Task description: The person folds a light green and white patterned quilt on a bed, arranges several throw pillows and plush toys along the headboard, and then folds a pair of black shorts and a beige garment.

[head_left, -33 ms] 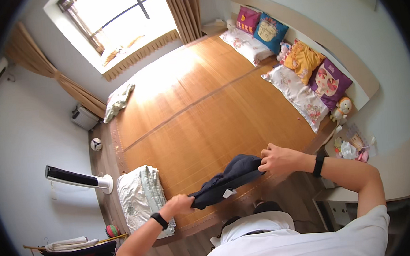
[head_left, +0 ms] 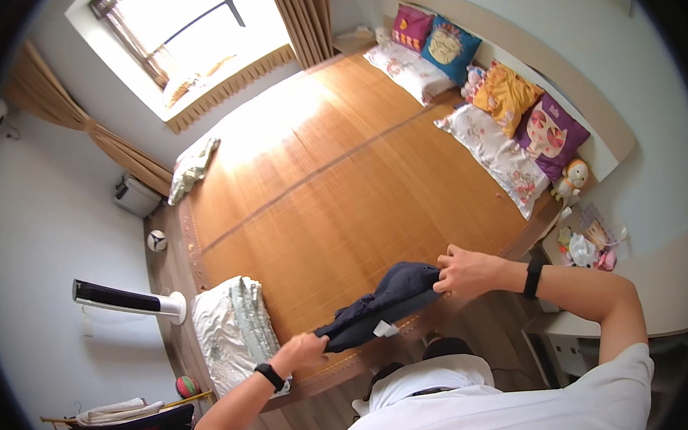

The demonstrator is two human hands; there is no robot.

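Observation:
A dark navy garment (head_left: pixel 385 299) is stretched between my two hands over the near edge of the bed. From its lower side hangs a small white tag (head_left: pixel 385 329). My left hand (head_left: pixel 303 350) pinches the left end, close to a folded quilt (head_left: pixel 237 332). At the right end, my right hand (head_left: pixel 467 270) grips the cloth, held slightly higher and farther from me. The garment is bunched and its exact kind cannot be made out. Under it lies the tan woven mat (head_left: pixel 342 191) that covers the bed.
Pillows (head_left: pixel 498 154) and cushions line the headboard at the far right. A desk (head_left: pixel 625 300) with small items stands at my right. To the left are a tower fan (head_left: pixel 129 301), a ball (head_left: pixel 156 241) and a clothes rack (head_left: pixel 128 421). Another folded cloth (head_left: pixel 193 170) lies at the bed's far left corner.
The white tag has tilted a little on the garment. Both hands keep their hold, and the view has shifted very slightly.

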